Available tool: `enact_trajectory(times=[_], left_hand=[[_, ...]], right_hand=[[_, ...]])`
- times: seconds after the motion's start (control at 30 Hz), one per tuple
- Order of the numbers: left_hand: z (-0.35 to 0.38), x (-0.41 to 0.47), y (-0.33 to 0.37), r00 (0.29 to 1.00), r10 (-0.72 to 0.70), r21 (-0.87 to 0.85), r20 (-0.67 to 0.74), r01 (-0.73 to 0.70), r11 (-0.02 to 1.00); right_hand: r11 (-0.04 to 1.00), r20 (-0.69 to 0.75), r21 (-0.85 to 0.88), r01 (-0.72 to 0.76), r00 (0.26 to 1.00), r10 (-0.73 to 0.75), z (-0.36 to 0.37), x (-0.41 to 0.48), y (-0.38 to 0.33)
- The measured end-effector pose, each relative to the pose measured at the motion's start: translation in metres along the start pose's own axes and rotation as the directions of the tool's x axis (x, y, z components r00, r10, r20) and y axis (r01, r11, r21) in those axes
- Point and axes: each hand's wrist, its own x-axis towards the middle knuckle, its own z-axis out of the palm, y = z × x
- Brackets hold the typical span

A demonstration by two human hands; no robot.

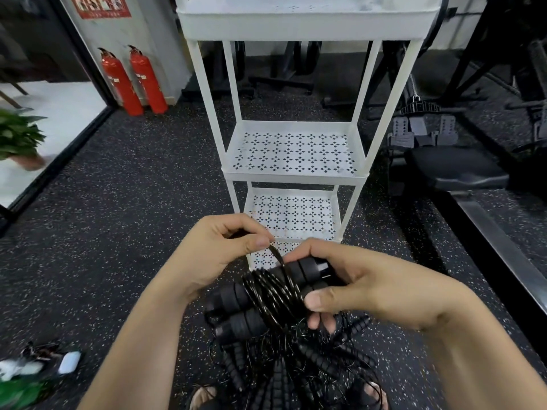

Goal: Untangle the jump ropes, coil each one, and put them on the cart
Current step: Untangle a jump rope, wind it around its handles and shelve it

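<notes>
Jump rope: likely light, springy — hold by the handles.
Right hand: grips the coil.
Left hand: pinches a loose turn.

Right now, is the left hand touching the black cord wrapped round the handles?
Touching. Head view: the left hand pinches the cord between thumb and forefinger, above the handles.
</notes>
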Motion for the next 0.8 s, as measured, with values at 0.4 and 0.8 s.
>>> enact_trajectory(times=[0.4,0.8], left_hand=[[0.064,0.003,-0.003,0.983,-0.107,-0.399,-0.150,0.039,0.916],[0.084,-0.011,0.012,0.957,-0.110,-0.383,-0.267,0.000,0.924]], right_hand=[[0.798,-0.621,0.360,0.482,0.763,-0.180,0.011,0.032,0.004],[0.949,-0.915,-0.030,0.315,0.373,-0.153,0.028,0.054,0.013]])
